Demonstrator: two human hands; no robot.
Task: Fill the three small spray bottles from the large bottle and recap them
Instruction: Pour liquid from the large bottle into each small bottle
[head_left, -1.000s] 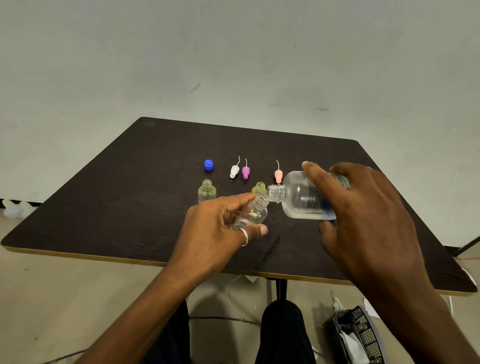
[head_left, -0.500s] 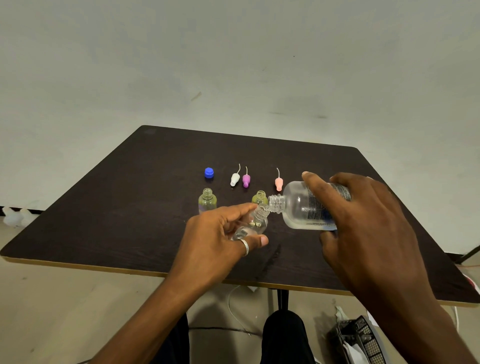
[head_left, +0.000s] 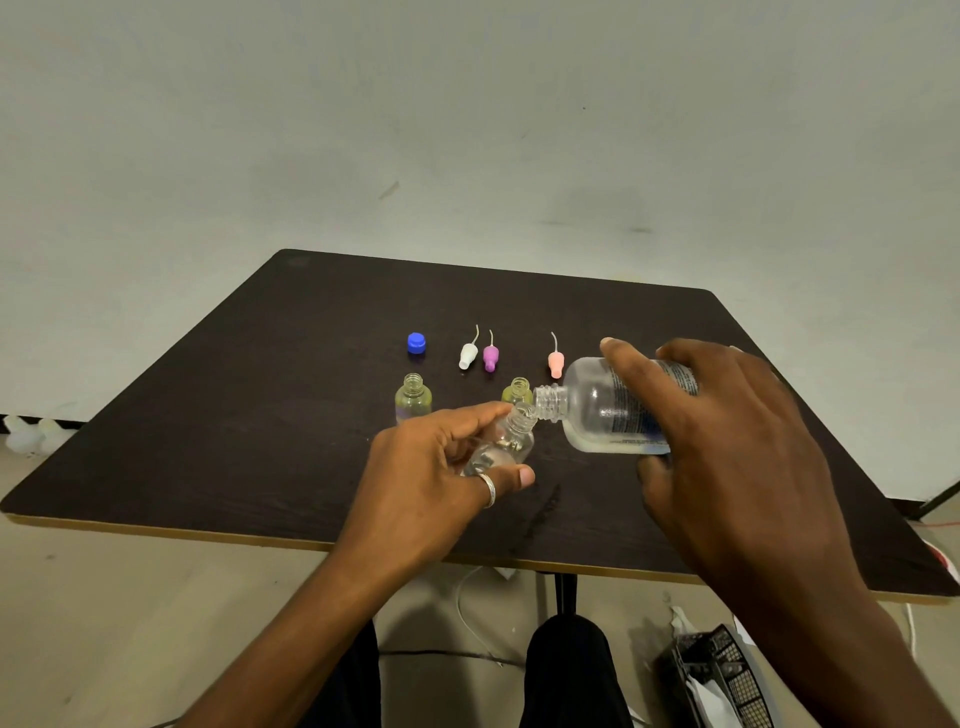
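- The large clear bottle (head_left: 602, 410) lies tipped on its side above the dark table (head_left: 260, 415), its open threaded neck against the mouth of a small clear bottle (head_left: 506, 441).
- The right hand (head_left: 727, 452) grasps the large bottle; the left hand (head_left: 436, 478), wearing a ring (head_left: 488, 488), grips the tilted small bottle.
- Two uncapped small bottles (head_left: 413, 397) (head_left: 518, 391) stand upright behind.
- A blue cap (head_left: 416, 343) and white (head_left: 468, 355), purple (head_left: 490, 356) and pink (head_left: 555, 362) spray tops lie farther back.

Dark wood-grain table (head_left: 260, 415) with pale edge band (head_left: 156, 525), on a black leg (head_left: 565, 592), before a plain off-white wall (head_left: 467, 130) with faint scuffs. Beige floor (head_left: 130, 623) below carries a white cable (head_left: 462, 613) and, lower right, a black mesh basket (head_left: 722, 670).
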